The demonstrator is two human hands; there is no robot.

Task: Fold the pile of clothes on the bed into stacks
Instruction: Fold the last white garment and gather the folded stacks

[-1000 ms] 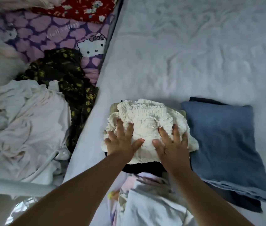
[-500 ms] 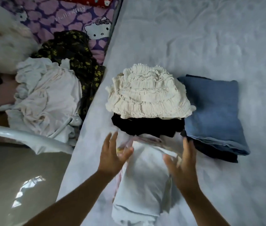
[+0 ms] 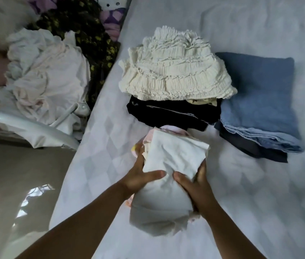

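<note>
From the head view, both hands clasp a folded white bundle (image 3: pixel 168 176) that lies on the near middle of the pale bed sheet (image 3: pixel 260 193). The left hand (image 3: pixel 138 176) grips its left side, thumb laid across the top of the cloth and the other fingers tucked out of sight beneath. The right hand (image 3: pixel 194 182) grips the right side the same way, thumb on top, fingers curled around the edge. Pink and pale yellow cloth edges peek out from under the bundle's far left corner.

Just beyond the bundle stands a stack topped by a cream ruffled garment (image 3: pixel 174 70), with a black folded garment (image 3: pixel 170 113) under it; the bundle's far end touches that black layer. To the right, right beside this stack, sits a folded blue denim piece (image 3: pixel 260 101) on a darker folded item (image 3: pixel 254 148).

On the far left, off the sheet, is the unfolded heap: a crumpled white-pink garment (image 3: pixel 47 79) and a dark yellow-flowered garment (image 3: pixel 84 28) behind it. A white rail (image 3: pixel 26 126) curves in front of the heap.
</note>
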